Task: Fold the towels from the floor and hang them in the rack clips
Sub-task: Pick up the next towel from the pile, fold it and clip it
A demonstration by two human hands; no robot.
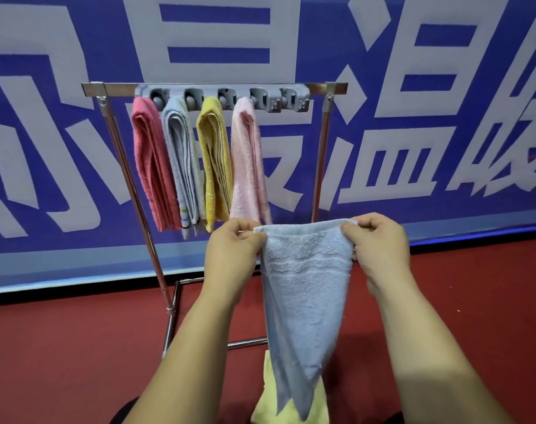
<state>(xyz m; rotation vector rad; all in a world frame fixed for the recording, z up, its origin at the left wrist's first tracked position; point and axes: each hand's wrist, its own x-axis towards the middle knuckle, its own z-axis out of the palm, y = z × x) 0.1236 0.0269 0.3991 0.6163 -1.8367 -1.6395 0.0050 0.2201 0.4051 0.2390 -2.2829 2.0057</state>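
Backdrop: a blue banner (107,41) with huge pale characters filled the wall behind and met the floor in a dark strip.
Floor: a dull red surface (61,356) spread from the banner's foot to the near edge of the view.
Rack: a chrome frame (132,191) stood on the floor close to the banner, its top bar level.
Clip strip: a grey bar of clips (269,101) sat along the top bar, nearer its right end.
Hung towels: a coral towel (150,166), a grey-blue towel (182,160), a yellow towel (213,154) and a pink towel (248,160) hung folded, side by side, from the four left clips.
Held towel: a light blue towel (306,295) hung in front of the rack, tapering to a point near the floor.
Floor towel: a pale yellow towel (268,371) lay on the floor under that point.
Hands: the left hand (233,255) and the right hand (379,246), apart, each pinched a top corner of the light blue towel.
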